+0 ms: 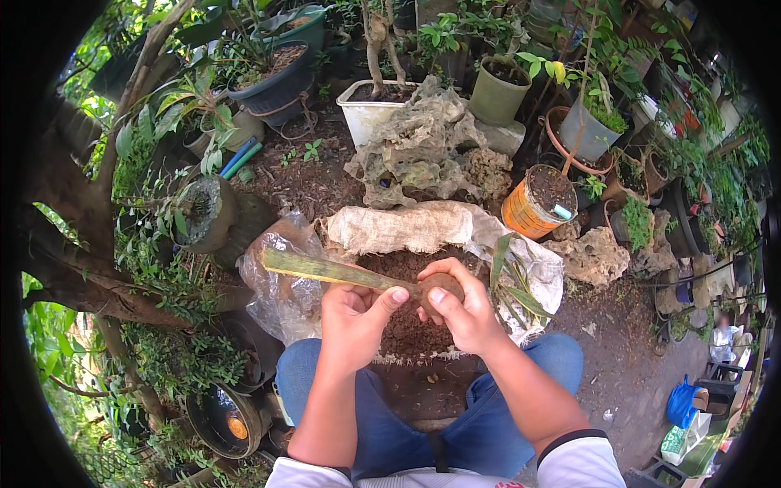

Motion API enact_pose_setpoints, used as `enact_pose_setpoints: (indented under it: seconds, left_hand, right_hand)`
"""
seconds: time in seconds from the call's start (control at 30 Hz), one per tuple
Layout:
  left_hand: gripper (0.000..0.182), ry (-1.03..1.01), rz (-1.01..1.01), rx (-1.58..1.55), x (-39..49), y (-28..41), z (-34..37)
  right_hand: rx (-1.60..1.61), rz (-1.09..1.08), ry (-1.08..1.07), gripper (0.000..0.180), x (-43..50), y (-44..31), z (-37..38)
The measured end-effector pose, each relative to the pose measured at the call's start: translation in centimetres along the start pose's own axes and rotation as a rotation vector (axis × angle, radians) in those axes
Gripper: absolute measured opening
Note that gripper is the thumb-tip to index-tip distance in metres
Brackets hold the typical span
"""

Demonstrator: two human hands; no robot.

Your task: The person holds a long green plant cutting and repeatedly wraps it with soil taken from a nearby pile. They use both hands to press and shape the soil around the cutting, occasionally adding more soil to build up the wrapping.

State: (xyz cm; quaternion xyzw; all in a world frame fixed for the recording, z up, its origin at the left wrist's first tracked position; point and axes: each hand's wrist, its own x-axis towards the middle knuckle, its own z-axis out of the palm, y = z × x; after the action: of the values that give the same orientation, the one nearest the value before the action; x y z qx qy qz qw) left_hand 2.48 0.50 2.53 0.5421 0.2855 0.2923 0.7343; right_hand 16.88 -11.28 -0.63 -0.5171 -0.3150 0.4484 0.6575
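A long green leaf with a yellow edge [323,269], like a snake plant's, lies nearly level before me and points left. My left hand [360,323] grips it near its narrow base, thumb on top. Around the base sits a rounded brown ball of soil [443,291], and my right hand [470,311] is closed about it. Below both hands, an opened woven sack [403,229] with rolled-back edges holds loose dark soil [399,335]. Several narrow cut leaves [518,293] rest on the sack's right side. Clear plastic [280,293] lies crumpled at its left.
Behind the sack stand a porous rock [421,146] and a white rectangular pot [369,113]. To the right are an orange bucket of soil [531,204] and another rock [589,253]. A mossy pot [207,210] and tree branches [73,268] flank the left. A person [723,338] appears far right.
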Motion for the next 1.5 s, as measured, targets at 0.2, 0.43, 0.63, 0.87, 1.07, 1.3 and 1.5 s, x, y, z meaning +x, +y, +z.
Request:
enact_pose_setpoints:
  seconds: [0.2,0.43,0.63,0.87,1.07,1.3,1.5]
  left_hand:
    - [0.029,-0.058,0.097,-0.048,-0.3,0.2,0.2]
    - [0.032,-0.051,0.009,-0.025,-0.4,1.0,-0.1]
    - [0.022,0.081,0.102,0.079,-0.6,1.6,-1.3]
    - [0.025,0.419,0.201,0.181,-0.7,4.1,-6.1]
    - [0.024,0.395,0.132,0.206,-0.6,3.5,-6.0]
    - [0.023,0.338,0.131,0.171,-0.6,3.2,-5.6]
    - [0.022,0.304,0.143,0.168,-0.5,2.6,-5.4]
  right_hand:
    - [0.239,-0.078,-0.04,0.039,0.0,-0.1,0.2]
    - [0.072,0.061,-0.141,0.059,0.3,0.0,-0.4]
    - [-0.077,-0.146,-0.248,0.098,1.6,0.2,-1.8]
    - [-0.733,0.178,0.187,0.065,4.4,2.6,-4.9]
    - [-1.102,0.402,-0.016,0.058,4.9,13.6,-5.2]
    - [-1.287,0.489,0.172,0.068,0.6,24.6,-4.2]
    - [-1.558,0.59,-0.149,0.094,-0.6,28.5,-0.4]
